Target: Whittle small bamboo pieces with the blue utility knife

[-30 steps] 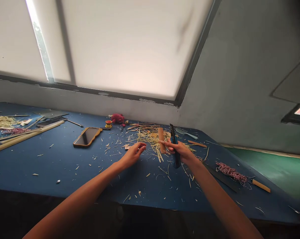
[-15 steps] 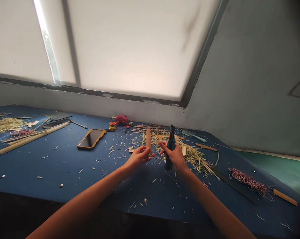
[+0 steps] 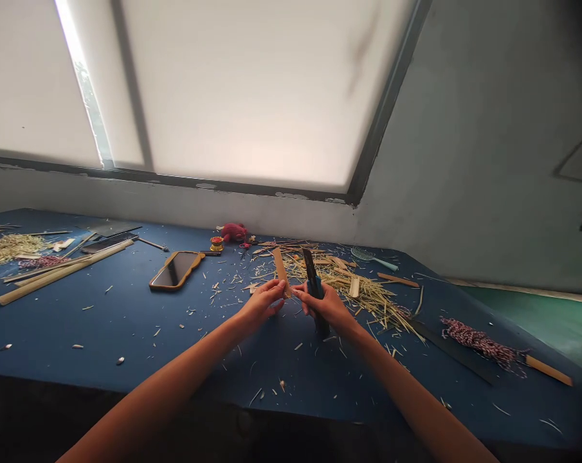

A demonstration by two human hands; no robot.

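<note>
Now, through the head view, the only one I have, the change of the last second is a handover: the flat wooden piece [image 3: 280, 270], which stood in the right hand [image 3: 327, 303] alongside the cutter [image 3: 310, 269], has passed to the left hand [image 3: 265, 300]. I see the left pinching it near its lower end, above the desk [image 3: 175, 341], the upper end tipped leftward where it stood nearly upright half a second ago. The right is wrapped around the cutter, dark blade pointing up; its thumb and finger reach to the wood's lower end, though I can't tell whether they touch it. For the work, I judge this splits the roles: one hand carries the wood, the other is left with the tool. Beyond them I have the heap of thin strips [image 3: 382, 302], with the phone [image 3: 177, 270] off to the left and the speckled cord [image 3: 478, 341] to the right. As for brands or labels, I can read none: no lettering shows on the cutter, and the phone's screen looks dark.
</note>
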